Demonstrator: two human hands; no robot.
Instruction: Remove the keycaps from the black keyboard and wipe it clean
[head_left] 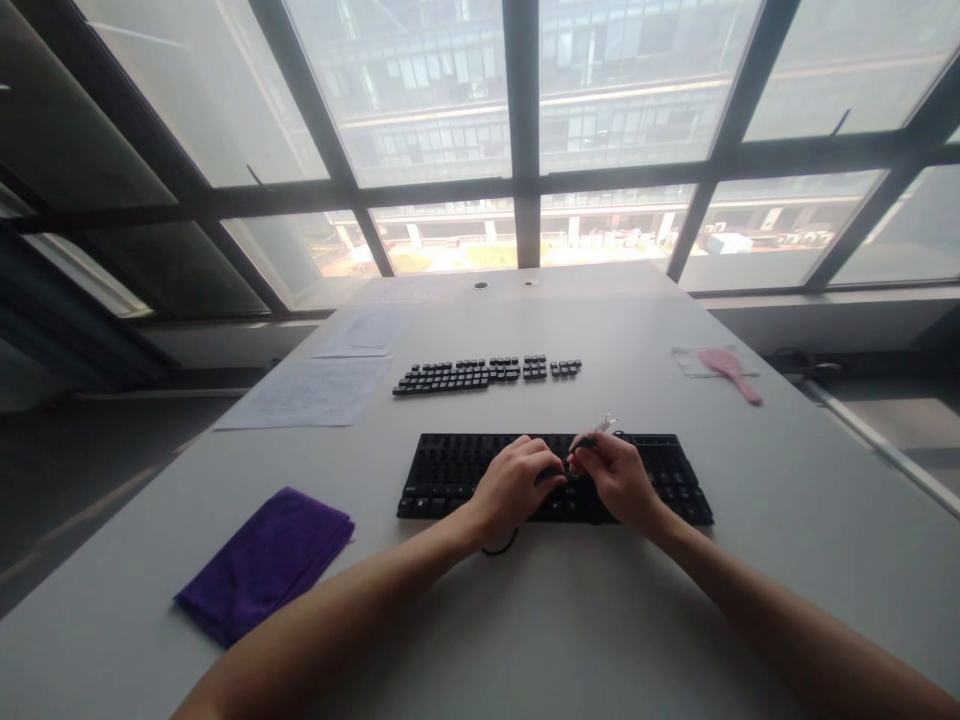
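Note:
A black keyboard [442, 470] lies across the table in front of me, with many of its keycaps off in the upper left part. My left hand [521, 482] rests over its middle, fingers curled and thumb near the forefinger; what lies between them, if anything, is dark and unclear. Just to the right, my right hand [619, 475] pinches a small keycap puller [606, 425] above the keys, its pale, shiny end pointing up and away. A bit of black shows at the right fingertips. Behind the keyboard, loose black keycaps [450, 378] stand in rows.
A folded purple cloth [266, 562] lies at the left, beside my left forearm. Paper sheets [307, 390] cover the table's far left side. A pink hairbrush [729, 372] lies on a clear bag at the right. A black cable [501, 548] loops out at the keyboard's front edge.

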